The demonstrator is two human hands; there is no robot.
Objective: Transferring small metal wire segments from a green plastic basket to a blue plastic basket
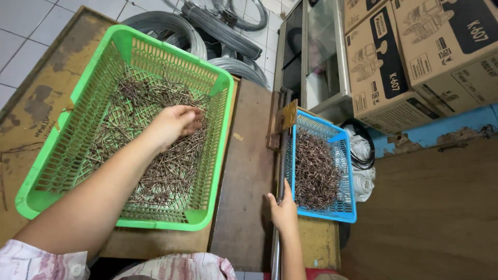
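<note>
A big green basket (78, 129) is set on the left of the brown tabletop (249, 171), with many small brown metal pins (171, 171) spread over its floor. The left hand (174, 124) is held down inside it, its fingers curled shut on a pinch of pins, it seems. To the right, a smaller blue basket (342, 207) is filled with a thick heap of bent brown wire bits (314, 171). Its near edge is touched by the right hand (284, 210), perhaps to steady it; whether that hand is gripping cannot be told. Cardboard boxes (415, 57) are stacked behind.
</note>
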